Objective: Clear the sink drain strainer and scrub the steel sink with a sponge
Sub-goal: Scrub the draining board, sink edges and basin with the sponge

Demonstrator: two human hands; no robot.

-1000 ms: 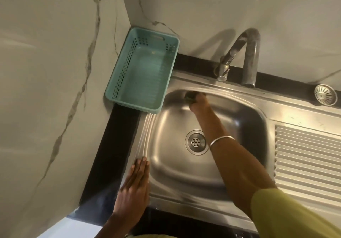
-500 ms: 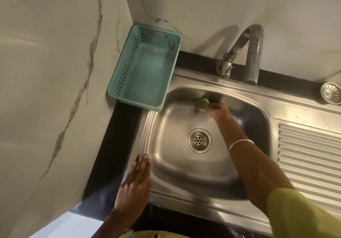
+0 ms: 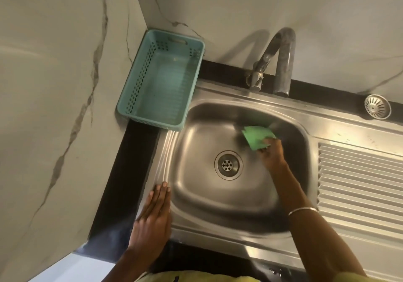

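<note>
Right hand (image 3: 271, 158) fingers pinch green sponge (image 3: 257, 136) on steel sink (image 3: 196, 196) back wall. Left hand (image 3: 153, 215) flat on rim, fingers straight. Advise firm overlapping strokes toward drain (image 3: 228, 165).

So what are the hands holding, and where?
Right hand pinches the flat green sponge by its near corner. Left hand holds nothing, resting on the steel sink rim.

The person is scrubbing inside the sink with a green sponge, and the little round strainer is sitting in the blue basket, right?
Not quite. The strainer isn't in the basket; the head view shows it lying on the counter at the sink's far right corner. The rest is right: the right hand holds the green sponge inside the sink.
</note>
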